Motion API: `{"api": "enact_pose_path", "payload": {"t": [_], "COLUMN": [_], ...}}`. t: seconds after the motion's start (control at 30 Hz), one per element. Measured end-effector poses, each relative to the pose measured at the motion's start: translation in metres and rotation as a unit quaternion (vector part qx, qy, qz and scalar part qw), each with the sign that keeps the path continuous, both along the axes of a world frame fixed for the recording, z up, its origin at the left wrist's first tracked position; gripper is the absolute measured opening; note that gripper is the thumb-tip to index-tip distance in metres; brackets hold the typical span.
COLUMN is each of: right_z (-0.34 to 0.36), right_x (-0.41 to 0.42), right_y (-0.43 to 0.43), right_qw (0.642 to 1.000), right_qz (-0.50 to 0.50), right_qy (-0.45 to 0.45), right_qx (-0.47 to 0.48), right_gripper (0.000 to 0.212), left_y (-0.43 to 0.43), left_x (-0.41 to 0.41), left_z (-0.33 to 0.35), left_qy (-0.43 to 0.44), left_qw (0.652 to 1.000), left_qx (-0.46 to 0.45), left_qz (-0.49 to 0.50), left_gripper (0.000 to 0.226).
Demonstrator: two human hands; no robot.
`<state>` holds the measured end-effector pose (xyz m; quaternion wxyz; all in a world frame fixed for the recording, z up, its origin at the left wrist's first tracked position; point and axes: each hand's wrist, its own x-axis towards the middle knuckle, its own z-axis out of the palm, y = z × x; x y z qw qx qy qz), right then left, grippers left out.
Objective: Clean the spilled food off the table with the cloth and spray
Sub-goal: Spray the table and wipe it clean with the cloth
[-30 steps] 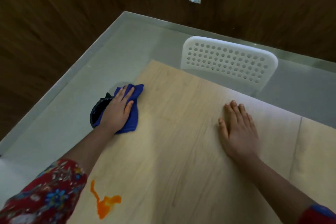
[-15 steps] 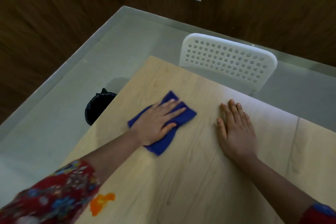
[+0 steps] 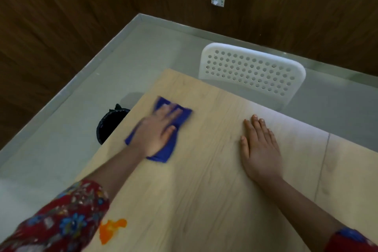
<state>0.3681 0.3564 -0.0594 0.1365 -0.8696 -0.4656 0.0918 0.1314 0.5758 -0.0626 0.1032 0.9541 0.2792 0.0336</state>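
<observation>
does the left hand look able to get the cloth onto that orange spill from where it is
Probably yes. The left hand presses the cloth on the table, and the spill lies nearer the person beside that arm's sleeve, with only bare wood between them.

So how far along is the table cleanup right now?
The wood around the blue cloth shows no food. The left hand presses it flat, blurred mid-wipe; the right hand rests on the table. Left: the orange spill by the near edge, not yet wiped.

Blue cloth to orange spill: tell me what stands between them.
Nothing visible. Between the blue cloth under the left hand and the orange spill lies bare table, crossed only by the person's forearm.
</observation>
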Motion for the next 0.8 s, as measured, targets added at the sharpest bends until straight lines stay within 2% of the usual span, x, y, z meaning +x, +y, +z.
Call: {"api": "enact_pose_path", "payload": {"t": [0.1, 0.17, 0.23, 0.27, 0.33, 0.4, 0.5, 0.6, 0.8], "right_z": [-0.003, -0.003, -0.004, -0.004, -0.003, -0.002, -0.002, -0.004, -0.007], "right_x": [0.001, 0.002, 0.003, 0.004, 0.003, 0.002, 0.002, 0.002, 0.002], "right_y": [0.001, 0.001, 0.000, 0.000, -0.001, -0.002, 0.001, 0.001, 0.002], "right_qw": [1.000, 1.000, 1.000, 1.000, 1.000, 1.000, 1.000, 1.000, 1.000], "right_qz": [-0.006, -0.002, 0.003, 0.005, 0.010, 0.005, 0.006, -0.004, -0.006], "right_qy": [-0.016, -0.020, -0.020, -0.021, -0.018, -0.016, -0.014, -0.019, -0.013], "right_qx": [-0.016, -0.021, -0.023, -0.021, -0.023, -0.024, -0.025, -0.016, -0.005], "right_gripper": [0.064, 0.064, 0.064, 0.063, 0.063, 0.063, 0.062, 0.061, 0.061], "left_y": [0.047, 0.061, 0.059, 0.054, 0.034, 0.026, 0.059, 0.090, 0.099], "left_x": [0.002, 0.045, 0.082, 0.092, 0.083, 0.054, 0.031, 0.061, 0.131], "left_z": [-0.002, 0.000, 0.003, 0.003, 0.002, -0.001, 0.000, 0.004, 0.006], "left_qy": [0.027, 0.014, 0.007, 0.007, 0.019, 0.011, 0.013, 0.022, 0.045], "left_qw": [0.983, 0.972, 0.974, 0.981, 0.995, 0.998, 0.984, 0.965, 0.959], "left_qx": [0.009, 0.006, -0.008, -0.008, -0.008, -0.002, 0.008, -0.026, -0.045], "left_qz": [0.179, 0.235, 0.228, 0.193, 0.099, 0.063, 0.177, 0.259, 0.276], "left_gripper": [0.058, 0.055, 0.056, 0.056, 0.057, 0.058, 0.053, 0.054, 0.058]}}
